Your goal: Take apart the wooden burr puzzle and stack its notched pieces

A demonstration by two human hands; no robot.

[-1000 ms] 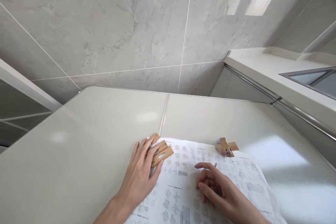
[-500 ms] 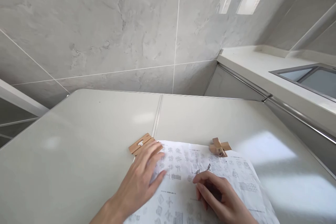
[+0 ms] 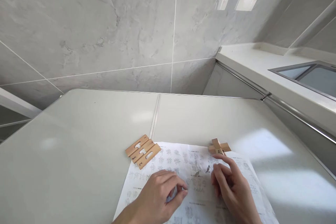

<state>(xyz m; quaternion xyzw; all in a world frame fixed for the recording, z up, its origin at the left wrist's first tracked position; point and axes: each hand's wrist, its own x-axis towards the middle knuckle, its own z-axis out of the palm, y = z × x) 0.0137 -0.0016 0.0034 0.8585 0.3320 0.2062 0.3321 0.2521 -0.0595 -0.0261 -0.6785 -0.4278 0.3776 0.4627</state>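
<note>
My left hand (image 3: 164, 194) rests over a printed paper sheet (image 3: 168, 178), its fingers loosely curled and a small gap between thumb and forefinger; I see nothing in it. Beyond it, three flat wooden puzzle pieces (image 3: 143, 151) lie side by side, numbered and with cut-out slots, overlapping the sheet's left corner. My right hand (image 3: 232, 185) holds nothing. Its forefinger reaches out to the near side of a small cross-shaped wooden puzzle (image 3: 219, 147), and whether it touches is unclear. The other fingers are bent inward. Line drawings cover the sheet.
The pale tabletop (image 3: 105, 129) has a seam (image 3: 155, 115) down its middle. Behind it stands a grey tiled wall (image 3: 118, 35). To the right runs a white counter (image 3: 244, 59) with a metal-framed sink (image 3: 309, 73). A white frame (image 3: 19, 103) stands at the left.
My left hand has drawn back from the flat wooden pieces toward me and to the right, uncovering them. My right hand has moved up and right to the wooden cross, its forefinger now extended.
</note>
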